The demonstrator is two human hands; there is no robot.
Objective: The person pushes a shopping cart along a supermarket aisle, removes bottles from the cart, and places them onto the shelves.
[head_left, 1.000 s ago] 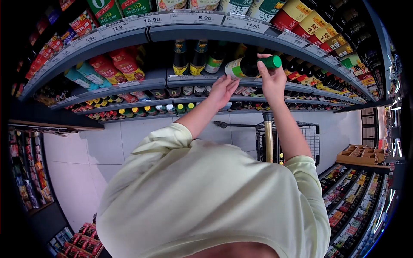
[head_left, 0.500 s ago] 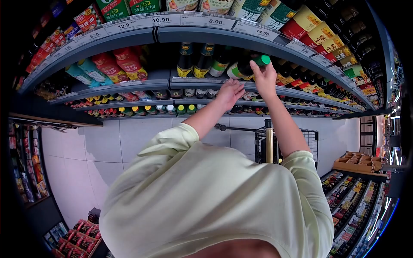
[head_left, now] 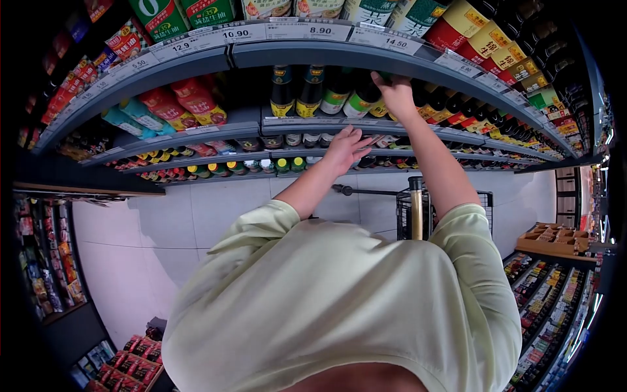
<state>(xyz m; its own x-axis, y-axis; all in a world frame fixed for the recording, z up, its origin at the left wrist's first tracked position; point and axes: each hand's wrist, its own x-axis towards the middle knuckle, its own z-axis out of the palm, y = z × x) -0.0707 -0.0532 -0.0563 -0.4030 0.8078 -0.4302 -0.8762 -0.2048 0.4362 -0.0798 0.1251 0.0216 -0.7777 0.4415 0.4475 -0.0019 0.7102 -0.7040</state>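
A dark bottle with a green and white label (head_left: 360, 103) stands slightly tilted on the middle shelf (head_left: 313, 123), under the upper shelf's edge. My right hand (head_left: 396, 95) is closed at its green-capped top, which is mostly hidden in shadow. Left of it stand a similar green-labelled bottle (head_left: 335, 98) and two yellow-labelled dark bottles (head_left: 309, 95). My left hand (head_left: 346, 150) is held in front of the shelf edge, below the bottle, with fingers apart and nothing in it.
A black shopping cart (head_left: 483, 202) with an upright handle stands on the floor to the right. The upper shelf edge with price tags (head_left: 320, 31) curves over the bottles. Red pouches (head_left: 196, 101) are on the left. Cardboard boxes (head_left: 554, 239) sit at the right.
The green-capped bottle has gone from a tilted hold in front of the shelf back in among the others, with my right hand following it. My left hand has dropped slightly away from it.
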